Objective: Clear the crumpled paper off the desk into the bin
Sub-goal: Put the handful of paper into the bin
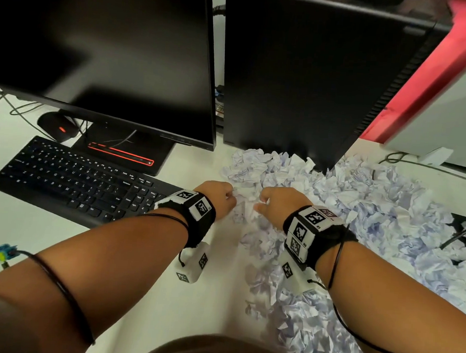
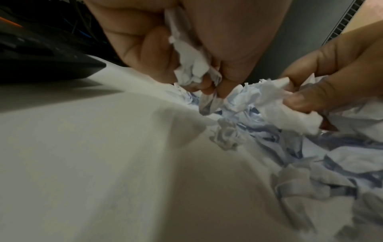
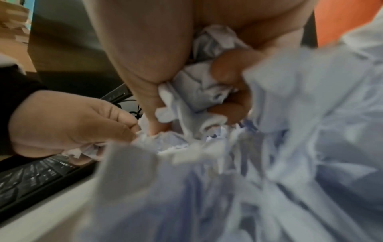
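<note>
Two hands work at the left edge of a wide drift of crumpled paper point(image 1: 347, 199) that covers the right half of the white desk point(image 1: 26, 232), from the foot of the black computer tower point(image 1: 301, 71) down to the near edge. From overhead, the left hand point(image 1: 218, 198) and the right hand point(image 1: 280, 205) sit close together with fingers curled into the pile, just right of the black keyboard point(image 1: 71, 177); bare desk lies open below the keyboard. No container is in view. At the left wrist, the left hand point(image 2: 165, 45) has its fingers closed round a white paper wad point(image 2: 190, 65) just above the desk. At the right wrist, the right hand point(image 3: 165, 57) clutches a paper ball point(image 3: 199, 85) between thumb and curled fingers point(image 3: 225, 68), with loose paper crowding the foreground.
</note>
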Demonstrator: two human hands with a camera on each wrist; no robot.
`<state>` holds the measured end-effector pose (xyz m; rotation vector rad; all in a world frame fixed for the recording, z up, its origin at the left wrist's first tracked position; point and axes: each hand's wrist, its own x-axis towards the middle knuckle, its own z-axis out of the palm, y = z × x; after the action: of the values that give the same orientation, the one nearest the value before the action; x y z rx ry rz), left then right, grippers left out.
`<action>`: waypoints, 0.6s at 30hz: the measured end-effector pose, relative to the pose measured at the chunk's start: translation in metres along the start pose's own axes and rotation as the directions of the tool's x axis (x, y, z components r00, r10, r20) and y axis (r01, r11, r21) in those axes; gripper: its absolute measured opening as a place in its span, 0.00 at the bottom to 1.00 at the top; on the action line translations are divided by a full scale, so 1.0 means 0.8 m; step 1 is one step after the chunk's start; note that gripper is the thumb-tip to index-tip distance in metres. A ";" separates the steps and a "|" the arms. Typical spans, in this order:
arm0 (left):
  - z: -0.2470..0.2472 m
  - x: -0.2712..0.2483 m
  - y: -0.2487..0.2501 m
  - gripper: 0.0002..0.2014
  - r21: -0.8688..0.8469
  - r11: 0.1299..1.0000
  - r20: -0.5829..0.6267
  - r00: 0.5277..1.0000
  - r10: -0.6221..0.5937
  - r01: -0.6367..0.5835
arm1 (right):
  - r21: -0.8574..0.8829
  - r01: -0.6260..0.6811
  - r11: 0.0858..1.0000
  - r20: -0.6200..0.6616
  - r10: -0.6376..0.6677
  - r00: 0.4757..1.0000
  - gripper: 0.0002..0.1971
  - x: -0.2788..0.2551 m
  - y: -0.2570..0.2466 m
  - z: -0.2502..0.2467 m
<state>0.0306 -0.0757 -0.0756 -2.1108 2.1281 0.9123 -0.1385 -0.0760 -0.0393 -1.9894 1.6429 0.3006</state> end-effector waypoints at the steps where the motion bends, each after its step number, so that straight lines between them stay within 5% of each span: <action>1: -0.002 -0.003 0.001 0.10 -0.012 1.000 -0.015 1.000 0.005 -0.006 | 0.028 0.007 1.000 -0.019 -0.007 1.000 0.16 -0.001 -0.003 0.000; 9: -0.015 -0.049 -0.008 0.10 -0.154 0.988 -0.131 0.991 -0.011 -0.009 | 0.293 0.075 0.953 -0.351 0.034 0.936 0.15 -0.019 -0.038 -0.011; 14: -0.022 -0.106 -0.046 0.12 -0.234 0.972 -0.215 0.974 -0.066 0.014 | 0.325 0.141 0.935 -0.366 -0.014 0.931 0.11 -0.032 -0.081 -0.001; 18: -0.022 -0.160 -0.096 0.14 -0.301 0.952 -0.255 0.957 -0.136 0.055 | 0.252 0.236 0.939 -0.293 -0.158 0.943 0.19 -0.041 -0.136 0.022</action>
<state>0.1195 0.0402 -0.0395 -2.5991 2.0900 1.0338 -0.0388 -0.0266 -0.0092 -2.0140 1.5209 -0.2807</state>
